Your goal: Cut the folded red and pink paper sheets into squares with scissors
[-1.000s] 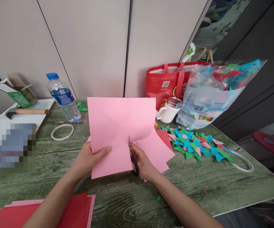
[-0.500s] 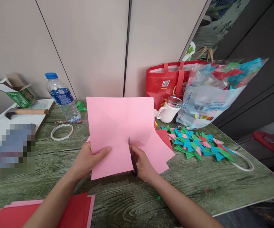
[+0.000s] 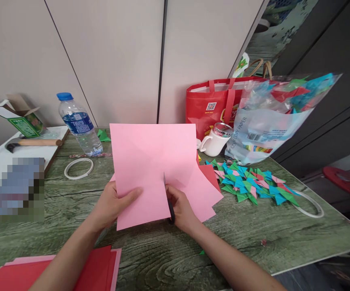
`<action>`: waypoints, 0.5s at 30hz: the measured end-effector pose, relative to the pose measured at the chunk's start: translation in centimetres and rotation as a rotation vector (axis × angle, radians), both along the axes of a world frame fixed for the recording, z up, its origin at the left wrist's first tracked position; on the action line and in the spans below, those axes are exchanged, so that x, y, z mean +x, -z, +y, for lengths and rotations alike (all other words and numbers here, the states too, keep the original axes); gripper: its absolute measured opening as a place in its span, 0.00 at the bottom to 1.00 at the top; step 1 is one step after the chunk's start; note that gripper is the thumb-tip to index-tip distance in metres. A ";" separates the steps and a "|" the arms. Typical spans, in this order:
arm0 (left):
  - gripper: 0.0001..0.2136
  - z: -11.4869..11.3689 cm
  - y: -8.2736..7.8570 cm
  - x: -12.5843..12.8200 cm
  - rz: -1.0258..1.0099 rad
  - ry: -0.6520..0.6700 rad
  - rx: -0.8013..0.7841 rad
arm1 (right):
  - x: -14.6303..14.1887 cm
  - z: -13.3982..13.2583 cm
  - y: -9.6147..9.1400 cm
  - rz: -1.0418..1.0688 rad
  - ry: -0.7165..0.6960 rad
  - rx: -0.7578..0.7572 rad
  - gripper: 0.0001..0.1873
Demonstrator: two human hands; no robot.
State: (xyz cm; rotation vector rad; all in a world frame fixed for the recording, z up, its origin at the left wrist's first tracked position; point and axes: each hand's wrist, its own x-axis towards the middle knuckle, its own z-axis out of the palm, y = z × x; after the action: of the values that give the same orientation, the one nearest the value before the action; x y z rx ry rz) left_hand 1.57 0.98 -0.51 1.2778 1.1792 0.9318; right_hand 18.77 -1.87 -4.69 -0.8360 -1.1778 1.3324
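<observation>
A pink sheet of paper [image 3: 150, 161] is held up in front of me, its left edge pinched in my left hand [image 3: 114, 204] with the thumb on the near face. My right hand [image 3: 181, 208] is closed around the dark handles of a pair of scissors [image 3: 170, 211]. The blades stand in a cut that runs up from the sheet's lower edge, and the paper right of the cut bends away. Behind and below that hand lie more pink sheets [image 3: 203, 198] on the table, with a red sheet [image 3: 211, 173] partly under them.
Red and pink paper [image 3: 98, 266] is stacked at the near left. Folded paper pieces [image 3: 247, 184] pile up at right before a plastic bag [image 3: 262, 133], a mug [image 3: 214, 141] and a red bag [image 3: 205, 105]. A bottle [image 3: 79, 125], tape roll [image 3: 78, 168] and sickle [image 3: 38, 142] lie left.
Almost nothing differs. Both hands, the pink sheet and the scissors keep nearly the same place, and the whole view has shifted very slightly.
</observation>
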 end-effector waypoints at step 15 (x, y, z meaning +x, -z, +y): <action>0.12 0.0 -0.1 0.0 0.001 0.010 -0.009 | -0.1 0.1 0.9 0.012 0.046 -0.015 0.09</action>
State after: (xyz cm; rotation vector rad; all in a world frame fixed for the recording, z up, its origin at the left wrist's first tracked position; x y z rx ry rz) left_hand 1.59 1.00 -0.37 1.2762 1.1757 0.9169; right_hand 18.64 -1.81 -5.55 -0.8599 -1.1346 1.3086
